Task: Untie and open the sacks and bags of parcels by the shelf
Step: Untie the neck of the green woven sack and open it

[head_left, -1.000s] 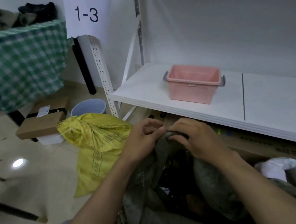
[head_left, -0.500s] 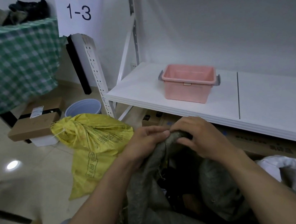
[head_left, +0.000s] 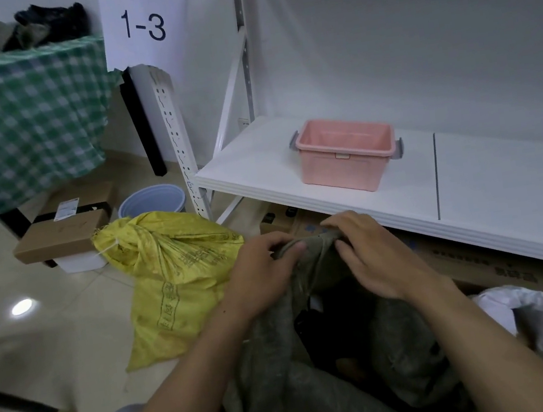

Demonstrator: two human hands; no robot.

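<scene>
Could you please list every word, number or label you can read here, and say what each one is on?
"1-3": on the white paper sign atop the upright post.
Green print on the yellow sack: too blurred to read.
Label on the brown box on the floor: too small to read.
Dark print on the cardboard box under the shelf: too blurred to read.

Behind grey sack [head_left: 281, 394]: shelf [head_left: 257, 162] edge, close. Left of it: yellow sack [head_left: 175, 270], then open floor [head_left: 57, 344]. Right of it: white bag [head_left: 518, 304].
</scene>
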